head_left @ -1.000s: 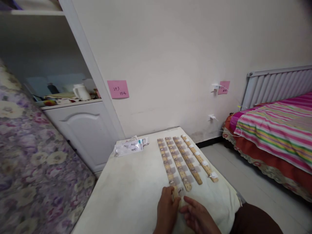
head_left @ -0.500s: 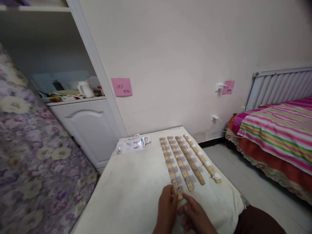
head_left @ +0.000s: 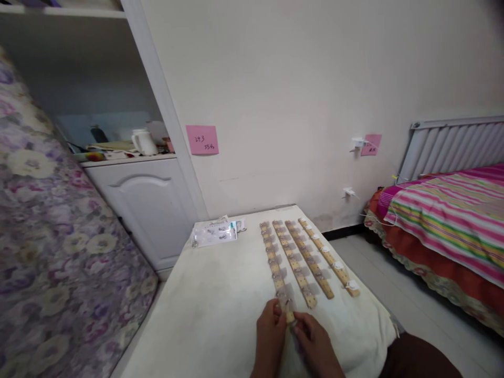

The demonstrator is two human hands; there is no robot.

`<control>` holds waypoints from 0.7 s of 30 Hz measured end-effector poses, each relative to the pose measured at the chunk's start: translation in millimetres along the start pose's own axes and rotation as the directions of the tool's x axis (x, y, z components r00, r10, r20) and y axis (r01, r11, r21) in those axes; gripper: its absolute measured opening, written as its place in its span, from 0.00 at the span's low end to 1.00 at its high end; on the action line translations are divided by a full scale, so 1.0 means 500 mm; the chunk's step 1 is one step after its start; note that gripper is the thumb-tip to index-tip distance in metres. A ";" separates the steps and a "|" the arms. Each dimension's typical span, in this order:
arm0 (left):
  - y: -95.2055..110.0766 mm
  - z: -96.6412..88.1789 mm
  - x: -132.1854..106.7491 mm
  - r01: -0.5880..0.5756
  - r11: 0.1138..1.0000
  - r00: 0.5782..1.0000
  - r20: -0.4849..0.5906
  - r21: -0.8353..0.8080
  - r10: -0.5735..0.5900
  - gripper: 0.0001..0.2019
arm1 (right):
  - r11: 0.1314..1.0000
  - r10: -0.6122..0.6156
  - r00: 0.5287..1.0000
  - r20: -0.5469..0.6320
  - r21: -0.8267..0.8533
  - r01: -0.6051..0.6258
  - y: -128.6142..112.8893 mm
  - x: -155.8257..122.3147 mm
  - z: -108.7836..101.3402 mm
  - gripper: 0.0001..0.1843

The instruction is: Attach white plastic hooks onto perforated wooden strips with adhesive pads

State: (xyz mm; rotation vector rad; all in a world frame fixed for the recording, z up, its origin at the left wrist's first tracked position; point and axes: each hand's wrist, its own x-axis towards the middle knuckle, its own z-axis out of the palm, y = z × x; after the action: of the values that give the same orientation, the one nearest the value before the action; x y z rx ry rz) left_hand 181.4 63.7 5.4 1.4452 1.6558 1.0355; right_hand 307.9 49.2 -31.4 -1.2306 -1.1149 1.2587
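Note:
A narrow wooden strip (head_left: 279, 281) with small holes and several clear pieces with thin metal loops lies nearest the left of four on the cloth. At its near end my left hand (head_left: 271, 328) is closed, its thumb and forefinger against the strip's left edge beside a clear piece. My right hand (head_left: 315, 341) is closed too, pinching the strip's near tip from the right. My fingers hide exactly what lies between them. To the right lie a second strip (head_left: 301, 278), a third strip (head_left: 323, 286) and a fourth strip (head_left: 342, 274) with white pieces.
A cream cloth covers the table (head_left: 212, 294). Plastic packets (head_left: 214, 234) lie at its back left corner. Beyond are a white cabinet (head_left: 145, 205), a floral cover (head_left: 79, 252) at the left, wall plugs (head_left: 348, 192) and a striped bed (head_left: 444, 205) at the right.
My right hand's fingers have come closer to the strip's near end and now pinch its tip. My left hand stays beside it. The view has shifted slightly.

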 end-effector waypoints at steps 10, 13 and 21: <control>-0.006 -0.015 0.004 0.088 0.995 0.995 -0.042 -0.041 -0.090 0.14 | 0.933 0.218 0.976 0.002 0.292 -0.210 -0.001 0.029 0.042 0.23; -0.004 -0.016 0.005 0.085 0.995 0.995 -0.049 -0.058 -0.088 0.16 | 0.905 0.284 0.959 0.008 0.329 -0.271 0.001 0.044 0.044 0.28; 0.000 -0.028 -0.004 0.068 0.994 0.995 -0.065 -0.090 -0.074 0.25 | 0.850 0.360 0.914 0.185 0.338 -0.403 -0.047 0.040 0.049 0.22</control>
State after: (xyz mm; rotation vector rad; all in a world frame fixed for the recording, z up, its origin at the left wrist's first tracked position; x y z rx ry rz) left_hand 169.0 60.0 11.3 1.2981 1.6759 1.1141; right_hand 285.5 71.3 -7.8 -1.1289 -0.6757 1.7732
